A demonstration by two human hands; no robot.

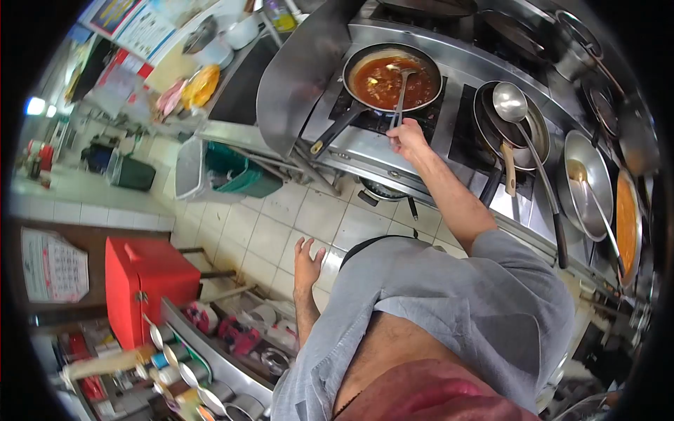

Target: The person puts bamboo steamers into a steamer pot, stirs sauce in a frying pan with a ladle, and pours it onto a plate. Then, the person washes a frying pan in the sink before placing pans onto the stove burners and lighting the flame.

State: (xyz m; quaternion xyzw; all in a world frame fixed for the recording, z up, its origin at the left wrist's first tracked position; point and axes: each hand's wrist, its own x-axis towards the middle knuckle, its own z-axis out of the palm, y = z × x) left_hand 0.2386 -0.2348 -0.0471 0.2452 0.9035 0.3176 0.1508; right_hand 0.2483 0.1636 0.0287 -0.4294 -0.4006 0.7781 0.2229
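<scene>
My right hand (407,139) is closed round the handle of a metal ladle (402,98). The ladle's head rests in the reddish-orange sauce (379,83) inside a black frying pan (349,114), partly sunk so its shape is hard to make out. A small pale yellow lump (372,82) floats in the sauce. The pan sits on a stove burner, its handle pointing toward the lower left, apart from my hand. My left hand (307,263) hangs in the air over the floor at my side, fingers spread, holding nothing.
Right of the pan, stacked pans (537,133) carry a large ladle (510,103). Farther right is a metal wok (572,158) with another ladle. A curved metal shield (295,77) stands left of the burner. Below are a green-lined bin (242,165) and a red box (151,281).
</scene>
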